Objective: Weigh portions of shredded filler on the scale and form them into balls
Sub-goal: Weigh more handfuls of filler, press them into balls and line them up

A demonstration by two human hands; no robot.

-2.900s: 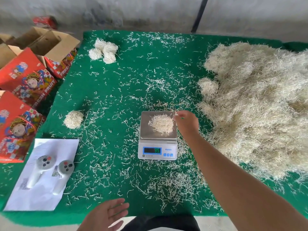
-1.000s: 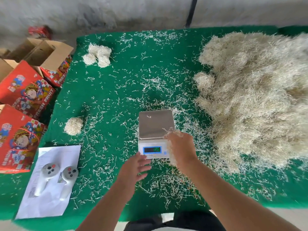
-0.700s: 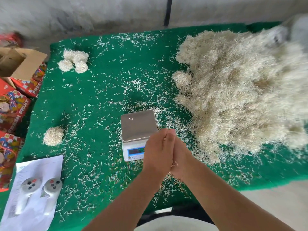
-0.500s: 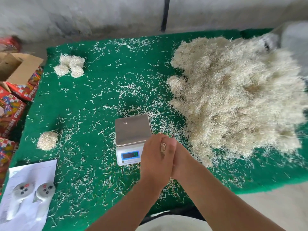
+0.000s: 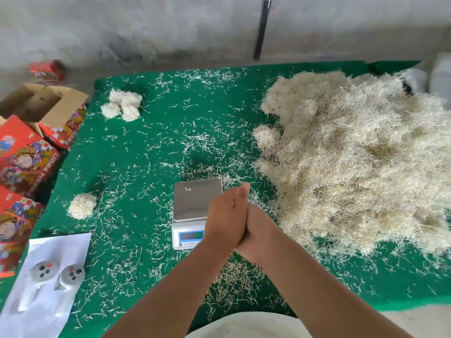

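Your left hand [image 5: 225, 215] and right hand [image 5: 256, 230] are pressed palm to palm, fingers straight, portion hidden: balling step. Scale [image 5: 195, 208] bare; next, set ball on worktop [image 5: 151, 142].

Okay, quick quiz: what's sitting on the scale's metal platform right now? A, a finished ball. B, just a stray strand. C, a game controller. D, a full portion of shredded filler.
B: the scale platform is bare steel except for one stray strand near its far edge.
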